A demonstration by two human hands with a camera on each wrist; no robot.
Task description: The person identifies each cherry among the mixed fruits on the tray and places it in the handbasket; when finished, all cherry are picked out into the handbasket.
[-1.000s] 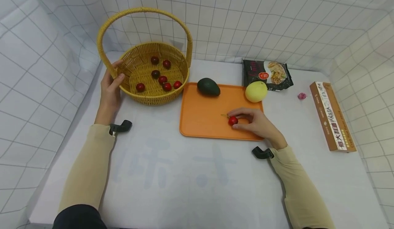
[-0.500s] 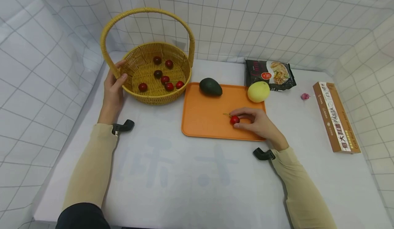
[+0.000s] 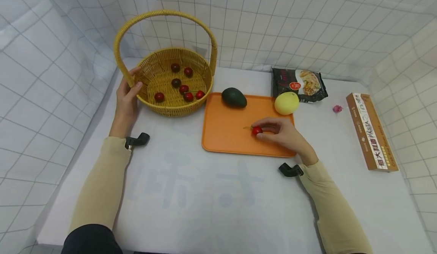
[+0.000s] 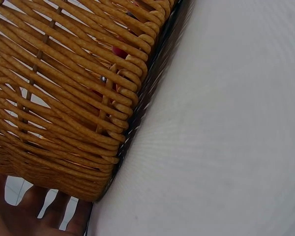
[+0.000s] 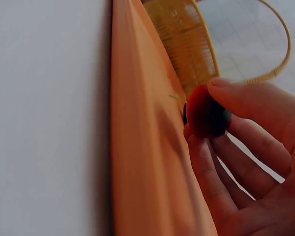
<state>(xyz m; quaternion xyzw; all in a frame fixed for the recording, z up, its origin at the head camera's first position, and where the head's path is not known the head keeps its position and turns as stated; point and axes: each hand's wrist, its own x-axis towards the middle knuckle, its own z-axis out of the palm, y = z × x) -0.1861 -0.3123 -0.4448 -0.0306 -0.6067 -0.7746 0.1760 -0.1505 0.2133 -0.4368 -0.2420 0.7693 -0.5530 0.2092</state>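
Observation:
My right hand (image 3: pixel 281 134) pinches a red cherry (image 3: pixel 257 131) with a thin green stem between thumb and fingertips, over the orange tray (image 3: pixel 222 140). In the right wrist view the cherry (image 5: pixel 206 113) sits between the thumb and the fingers, dark on the side toward the palm. My left hand (image 3: pixel 127 100) holds the left side of a yellow woven basket (image 3: pixel 170 111), at the foot of its tall handle. Several red and dark cherries (image 3: pixel 188 96) lie in the basket. Up close in the left wrist view, fingers (image 4: pixel 32 199) touch the basket's weave (image 4: pixel 54 98).
A dark green avocado (image 3: pixel 234 97) rests at the tray's upper left, a yellow round fruit (image 3: pixel 286 103) at its upper right corner. Behind stands a black food packet (image 3: pixel 300 84). A small pink item (image 3: pixel 337 109) and a brown pasta box (image 3: pixel 372 132) lie to the right.
My right hand has shifted slightly left over the tray, with the cherry still pinched. The left hand stays on the basket. The whole head view has shifted a little.

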